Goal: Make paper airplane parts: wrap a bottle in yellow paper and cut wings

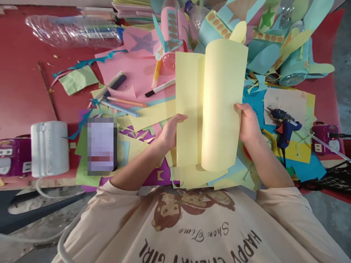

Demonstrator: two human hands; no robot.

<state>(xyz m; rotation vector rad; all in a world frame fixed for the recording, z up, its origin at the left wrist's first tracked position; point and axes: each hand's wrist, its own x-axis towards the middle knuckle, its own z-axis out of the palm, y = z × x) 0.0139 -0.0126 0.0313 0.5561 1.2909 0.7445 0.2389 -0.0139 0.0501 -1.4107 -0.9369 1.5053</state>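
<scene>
A large sheet of pale yellow paper [223, 106] is raised above the cluttered table between my two hands. Its right part curves over in a broad roll, while the left part lies flatter. My left hand [173, 131] pinches the left edge with the thumb on top; the other fingers are hidden beneath the sheet. At the right edge my right hand [247, 122] grips the curled side, its thumb on the front. Under the sheet, near my body, lie several yellow paper pieces [200, 177]. A black-capped white marker [160, 87] rests left of the sheet's upper part.
Paper-covered bottle crafts [294, 60] stand along the back. A blue hot glue gun [285, 131] lies on paper at right. At left are a blurred phone [101, 144], a white power bank-like box [50, 148] and a clear plastic bottle [74, 31]. Pencils and scraps cover pink paper [115, 65].
</scene>
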